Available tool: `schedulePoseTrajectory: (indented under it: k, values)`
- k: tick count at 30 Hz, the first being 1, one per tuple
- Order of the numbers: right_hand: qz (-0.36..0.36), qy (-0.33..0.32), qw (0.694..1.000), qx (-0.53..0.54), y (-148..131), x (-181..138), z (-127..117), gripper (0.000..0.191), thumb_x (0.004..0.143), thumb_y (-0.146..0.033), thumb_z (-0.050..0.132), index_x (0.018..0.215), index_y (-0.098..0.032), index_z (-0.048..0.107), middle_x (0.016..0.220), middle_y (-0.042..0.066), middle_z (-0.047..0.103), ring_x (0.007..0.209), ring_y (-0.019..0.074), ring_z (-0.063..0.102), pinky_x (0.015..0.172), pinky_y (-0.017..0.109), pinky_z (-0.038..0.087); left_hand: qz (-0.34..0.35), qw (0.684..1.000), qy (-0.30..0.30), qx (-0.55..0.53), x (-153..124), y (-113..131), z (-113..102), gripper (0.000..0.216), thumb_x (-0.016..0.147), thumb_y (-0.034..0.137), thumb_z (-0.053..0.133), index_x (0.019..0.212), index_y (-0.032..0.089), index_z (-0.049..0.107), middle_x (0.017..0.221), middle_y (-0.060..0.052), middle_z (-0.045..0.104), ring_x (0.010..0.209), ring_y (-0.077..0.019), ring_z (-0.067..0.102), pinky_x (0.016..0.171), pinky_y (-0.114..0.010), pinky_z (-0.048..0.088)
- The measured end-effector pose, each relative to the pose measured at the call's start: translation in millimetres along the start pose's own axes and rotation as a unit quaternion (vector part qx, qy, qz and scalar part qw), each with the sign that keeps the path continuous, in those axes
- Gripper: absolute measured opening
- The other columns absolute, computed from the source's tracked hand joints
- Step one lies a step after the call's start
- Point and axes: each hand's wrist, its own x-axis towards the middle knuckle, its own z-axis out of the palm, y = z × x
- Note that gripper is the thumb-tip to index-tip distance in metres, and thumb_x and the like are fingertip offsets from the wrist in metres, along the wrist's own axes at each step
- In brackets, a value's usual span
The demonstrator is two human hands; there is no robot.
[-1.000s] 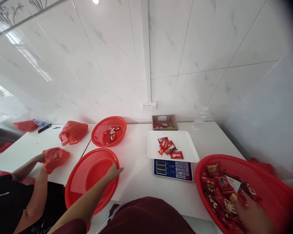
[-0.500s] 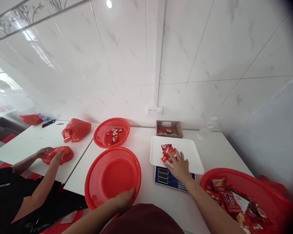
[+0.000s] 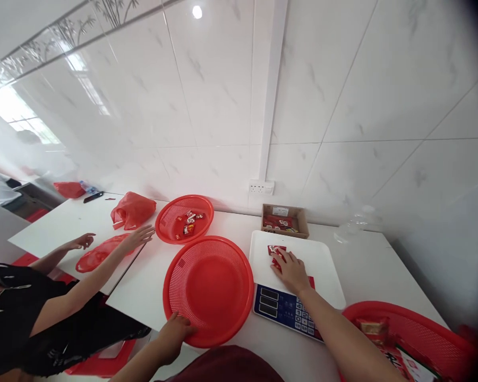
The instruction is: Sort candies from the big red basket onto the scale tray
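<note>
Head view: your right hand [image 3: 292, 271] lies loosely open over red packets [image 3: 276, 249] at the scale tray's [image 3: 326, 261] left edge; your left hand [image 3: 176, 333] grips the empty basket's [image 3: 209, 286] near rim. A careless sweep could spill packets off.

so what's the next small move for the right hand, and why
Probably close on the packets and lift them into the empty red basket: the right hand covers them on the scale tray, and the left hand holds that basket's rim alongside.
</note>
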Motion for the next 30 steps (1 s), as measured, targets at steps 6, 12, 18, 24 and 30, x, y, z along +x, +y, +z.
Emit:
schedulePoseTrajectory:
  k: [6,12,18,24,30]
  values:
    - [0.056,0.125,0.963,0.232,20,15,-1,0.031,0.078,-0.028,0.045,0.101,-0.021,0.066,0.107,0.010,0.065,0.100,0.0245,0.057,0.092,0.043,0.045,-0.033,0.999,0.034,0.019,-4,5,-5,0.056,0.066,0.000,0.042,0.107,0.029,0.066,0.106,-0.007,0.064,0.118,-0.0277,0.050,0.110,-0.056,0.013]
    - [0.108,0.204,0.930,0.288,-15,36,-18,0.039,0.083,-0.037,0.041,0.113,-0.018,0.057,0.112,0.012,0.062,0.106,0.0235,0.055,0.097,0.045,0.042,-0.093,0.992,0.082,0.015,-3,-10,2,0.078,0.058,-0.006,0.041,0.126,0.030,0.057,0.144,-0.006,0.042,0.141,-0.0305,0.018,0.112,-0.057,0.006]
    - [-0.044,0.021,0.932,0.358,-110,26,-27,0.061,0.079,-0.052,0.052,0.133,-0.024,0.046,0.141,0.012,0.045,0.126,0.0239,0.045,0.102,0.041,0.038,-0.147,0.958,0.234,-0.070,23,-42,12,0.078,0.064,0.000,0.044,0.139,0.021,0.040,0.151,-0.010,0.028,0.142,-0.0304,0.011,0.114,-0.051,0.017]
    - [0.050,-0.082,0.987,0.126,-79,-7,-24,0.073,0.080,-0.060,0.044,0.145,-0.031,0.026,0.158,0.009,0.011,0.144,0.0311,0.003,0.109,0.060,0.012,-0.178,0.860,0.440,-0.190,47,-79,33,0.072,0.076,0.019,0.049,0.143,0.014,0.023,0.148,-0.015,0.029,0.140,-0.0284,0.022,0.112,-0.044,0.027]
    - [0.241,-0.020,0.970,-0.022,1,-28,-4,0.074,0.083,-0.059,0.034,0.147,-0.022,0.023,0.155,0.016,0.018,0.142,0.0339,0.010,0.106,0.061,0.018,-0.234,0.799,0.453,-0.317,62,-98,41,0.083,0.071,0.010,0.047,0.146,0.010,0.010,0.149,-0.019,0.026,0.140,-0.0277,0.023,0.112,-0.039,0.028]
